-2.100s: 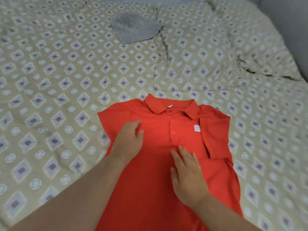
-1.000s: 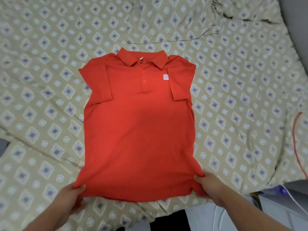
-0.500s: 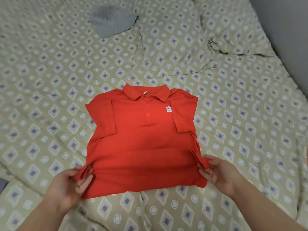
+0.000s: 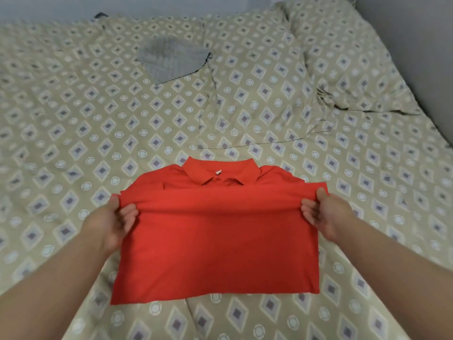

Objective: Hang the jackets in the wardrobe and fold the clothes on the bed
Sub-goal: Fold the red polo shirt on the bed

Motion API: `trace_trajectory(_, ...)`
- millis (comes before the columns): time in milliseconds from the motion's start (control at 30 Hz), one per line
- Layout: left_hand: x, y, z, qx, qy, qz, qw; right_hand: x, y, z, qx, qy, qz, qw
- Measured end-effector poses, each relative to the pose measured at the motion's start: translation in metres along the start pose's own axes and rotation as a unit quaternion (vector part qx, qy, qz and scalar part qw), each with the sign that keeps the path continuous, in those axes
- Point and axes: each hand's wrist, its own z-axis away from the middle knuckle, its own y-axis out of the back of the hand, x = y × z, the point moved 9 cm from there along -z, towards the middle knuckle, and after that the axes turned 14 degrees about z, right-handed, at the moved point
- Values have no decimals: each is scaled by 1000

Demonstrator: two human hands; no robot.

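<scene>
On the left, the beige bedspread printed with purple diamonds and white rings (image 4: 61, 133) lies broad and flat, with open room out to the frame's left edge. The left hand (image 4: 115, 222) pinches the left end of a raised fold in the red short-sleeved polo shirt (image 4: 215, 246), thumb over the cloth and fingers curled beneath. The shirt lies between the two hands in the near middle of the bed, its lower half doubled up over the chest. Its near edge lies flat on the cover, and its collar (image 4: 220, 174) points away towards the head of the bed. Beyond it, well apart, sits a flat folded grey cloth (image 4: 171, 61). The right hand (image 4: 323, 212) grips the fold's right end the same way. Farther back on the right, a pillow in the same print (image 4: 257, 101) lies rumpled, and the bed's right edge meets a plain grey wall (image 4: 421, 33).
</scene>
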Motion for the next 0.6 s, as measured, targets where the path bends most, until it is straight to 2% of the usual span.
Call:
trace_trajectory(233, 37, -76, -59, -26, -50, -33, 998, -73, -65, -47, -45, 37, 41, 997)
trace_trajectory(333, 48, -97, -66, -100, -123, -86, 984, -86, -75, -53, -54, 83, 80, 992)
trace_trajectory(367, 52, -98, -61, -124, -173, -137, 968, -86, -74, -52, -49, 109, 103, 987)
trace_trajectory(433, 54, -87, -39, -136, -284, -281, 907, -77, -65, -44, -5, 185, 199, 962)
trace_trajectory(500, 45, -60, -12, -108, -370, -390, 836, -60, -48, -26, 84, 263, 307, 911)
trace_trajectory(533, 35, -42, -4, -96, -386, -415, 818, -47, -41, -15, 121, 289, 338, 887)
trace_trajectory(600, 12, -3, 7, -70, -371, -423, 824, -9, -31, 1, 143, 293, 358, 875)
